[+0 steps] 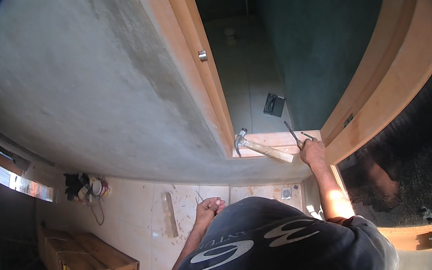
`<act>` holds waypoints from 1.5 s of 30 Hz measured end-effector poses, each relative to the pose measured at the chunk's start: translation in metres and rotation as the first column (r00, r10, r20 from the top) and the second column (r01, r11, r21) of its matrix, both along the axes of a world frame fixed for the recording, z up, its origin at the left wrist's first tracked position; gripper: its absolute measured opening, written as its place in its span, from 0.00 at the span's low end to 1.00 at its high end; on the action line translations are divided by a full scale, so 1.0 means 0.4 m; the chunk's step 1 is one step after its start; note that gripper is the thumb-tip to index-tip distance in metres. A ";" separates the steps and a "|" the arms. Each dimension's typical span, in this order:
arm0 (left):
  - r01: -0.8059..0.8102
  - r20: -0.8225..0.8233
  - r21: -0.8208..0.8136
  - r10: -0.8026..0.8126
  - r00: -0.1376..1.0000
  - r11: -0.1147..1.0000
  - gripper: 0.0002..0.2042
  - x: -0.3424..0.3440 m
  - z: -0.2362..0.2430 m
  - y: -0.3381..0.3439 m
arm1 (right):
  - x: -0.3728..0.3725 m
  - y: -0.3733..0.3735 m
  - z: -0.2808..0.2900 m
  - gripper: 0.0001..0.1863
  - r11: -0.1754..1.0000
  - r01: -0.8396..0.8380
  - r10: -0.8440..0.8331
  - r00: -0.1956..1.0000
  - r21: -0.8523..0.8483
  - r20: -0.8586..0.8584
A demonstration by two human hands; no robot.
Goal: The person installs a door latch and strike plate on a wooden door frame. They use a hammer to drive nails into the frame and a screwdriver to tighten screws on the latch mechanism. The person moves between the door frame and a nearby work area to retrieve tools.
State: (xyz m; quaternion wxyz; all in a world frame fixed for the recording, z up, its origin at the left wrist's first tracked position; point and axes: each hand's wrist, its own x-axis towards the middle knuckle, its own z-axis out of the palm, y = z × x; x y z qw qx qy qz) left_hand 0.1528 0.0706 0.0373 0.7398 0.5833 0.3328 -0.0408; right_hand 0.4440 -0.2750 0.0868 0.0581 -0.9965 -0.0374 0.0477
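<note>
My right hand (313, 153) is at the right end of the wooden sill. Its fingers are closed around a slim tool with a long dark blade (291, 131); whether it is a chisel or a screwdriver I cannot tell. Beside those fingers a short thin rod (308, 136) lies on the sill. A claw hammer (267, 151) rests across the sill to the left, its metal head at the left end and its wooden handle slanting toward me. Low in front of my body, my left hand (211, 207) is closed, with thin pointed bits showing by the fingers; what they are is unclear.
A wooden frame (187, 28) surrounds the opening, with a metal latch piece (202, 55) on its left post. Beyond the sill a small black box (274, 104) stands on tiles. A wooden door with a dark panel (409, 174) is at right. Cardboard boxes (85, 264) lie at lower left.
</note>
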 end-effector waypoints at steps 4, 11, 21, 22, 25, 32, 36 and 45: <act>0.051 0.051 -0.026 -0.050 0.997 0.998 0.13 0.060 0.041 -0.017 | 0.004 -0.012 -0.004 0.20 1.000 -0.016 0.018 0.993 0.020 -0.117; 0.109 0.245 -0.065 -0.090 0.965 0.992 0.14 0.140 0.135 -0.039 | -0.014 0.001 0.004 0.16 0.991 0.039 -0.032 0.998 0.127 -0.051; 0.215 0.437 -0.267 -0.081 0.896 0.939 0.12 0.271 0.344 -0.073 | -0.270 0.045 0.280 0.16 0.282 -0.254 0.064 0.967 0.925 0.246; 0.235 0.475 -0.302 -0.068 0.878 0.924 0.11 0.293 0.371 -0.078 | -0.306 0.054 0.306 0.16 0.201 -0.197 0.058 0.980 0.960 0.189; 0.306 0.575 -0.432 -0.001 0.818 0.848 0.09 0.354 0.445 -0.095 | -0.404 0.075 0.372 0.17 0.229 -0.236 0.026 0.971 0.944 0.237; 0.431 0.604 -0.642 0.072 0.793 0.634 0.07 0.396 0.519 -0.133 | -0.540 0.084 0.436 0.17 0.403 -0.280 -0.008 0.951 0.871 0.309; 0.374 0.594 -0.571 0.053 0.803 0.731 0.06 0.375 0.488 -0.127 | -0.476 0.041 0.326 0.17 0.564 -0.091 -0.219 0.942 0.821 0.255; 0.240 0.269 -0.300 -0.160 0.950 0.923 0.09 0.169 0.107 0.010 | -0.175 0.005 0.014 0.14 0.886 -0.075 0.001 0.987 0.457 0.162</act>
